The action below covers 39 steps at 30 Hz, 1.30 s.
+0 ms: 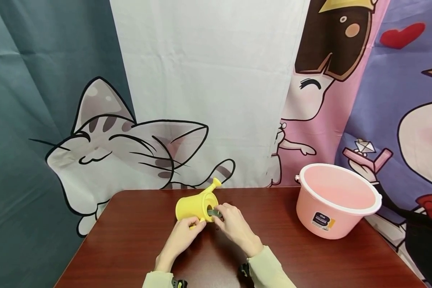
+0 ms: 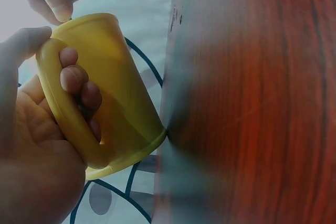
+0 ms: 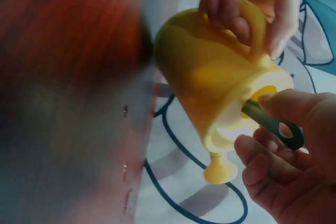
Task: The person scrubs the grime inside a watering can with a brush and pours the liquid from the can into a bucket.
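Note:
A yellow toy watering can is tipped on its side near the far edge of the table, its opening toward the right. My left hand grips its handle, with the fingers curled through the loop. My right hand pinches a dark green handle with a hole in its end, thumb on one side and fingers on the other. The far end of this green piece goes into the can's opening and is hidden, so its kind cannot be told. The can's spout points away from me.
A pink bucket with a white rim and a label stands at the right of the brown wooden table. Behind the table's far edge hang cloths printed with cartoon figures.

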Each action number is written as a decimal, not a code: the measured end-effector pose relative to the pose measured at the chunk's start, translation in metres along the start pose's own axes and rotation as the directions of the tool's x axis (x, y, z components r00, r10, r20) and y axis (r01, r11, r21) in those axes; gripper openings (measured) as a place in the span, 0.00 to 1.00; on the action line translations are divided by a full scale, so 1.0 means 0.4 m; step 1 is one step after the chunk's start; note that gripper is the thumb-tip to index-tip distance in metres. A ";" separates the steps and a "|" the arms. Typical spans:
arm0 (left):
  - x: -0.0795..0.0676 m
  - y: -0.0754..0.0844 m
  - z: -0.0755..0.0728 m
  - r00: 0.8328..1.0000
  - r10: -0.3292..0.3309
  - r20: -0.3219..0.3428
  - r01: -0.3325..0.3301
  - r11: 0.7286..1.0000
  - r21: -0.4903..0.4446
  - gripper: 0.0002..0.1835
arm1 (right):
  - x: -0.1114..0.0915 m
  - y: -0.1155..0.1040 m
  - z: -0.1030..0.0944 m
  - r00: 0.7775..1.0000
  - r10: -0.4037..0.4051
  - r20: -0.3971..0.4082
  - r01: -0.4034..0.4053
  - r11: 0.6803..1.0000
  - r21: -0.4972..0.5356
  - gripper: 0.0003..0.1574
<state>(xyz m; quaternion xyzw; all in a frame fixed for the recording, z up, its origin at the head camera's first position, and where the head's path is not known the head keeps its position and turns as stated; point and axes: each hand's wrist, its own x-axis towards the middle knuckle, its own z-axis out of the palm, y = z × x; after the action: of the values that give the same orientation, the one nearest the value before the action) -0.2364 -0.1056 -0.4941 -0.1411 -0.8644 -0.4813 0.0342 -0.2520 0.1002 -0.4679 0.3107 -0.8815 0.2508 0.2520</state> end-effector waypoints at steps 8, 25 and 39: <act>0.000 0.001 -0.005 1.000 -0.001 0.002 0.001 1.000 -0.003 0.21 | 0.007 -0.007 -0.016 1.000 0.005 -0.002 -0.005 1.000 -0.023 0.06; -0.001 0.000 -0.006 1.000 -0.001 0.013 0.002 1.000 -0.023 0.21 | 0.024 -0.046 -0.108 0.999 0.005 0.034 -0.004 0.999 -0.033 0.07; -0.001 -0.004 -0.003 1.000 0.002 0.015 -0.002 1.000 -0.027 0.20 | 0.016 -0.024 -0.062 0.999 0.039 0.031 -0.038 0.999 -0.020 0.06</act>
<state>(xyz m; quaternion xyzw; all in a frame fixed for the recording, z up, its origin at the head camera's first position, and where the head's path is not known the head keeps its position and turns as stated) -0.2363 -0.1075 -0.4948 -0.1461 -0.8580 -0.4917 0.0262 -0.2427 0.1060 -0.4429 0.2952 -0.8936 0.2421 0.2363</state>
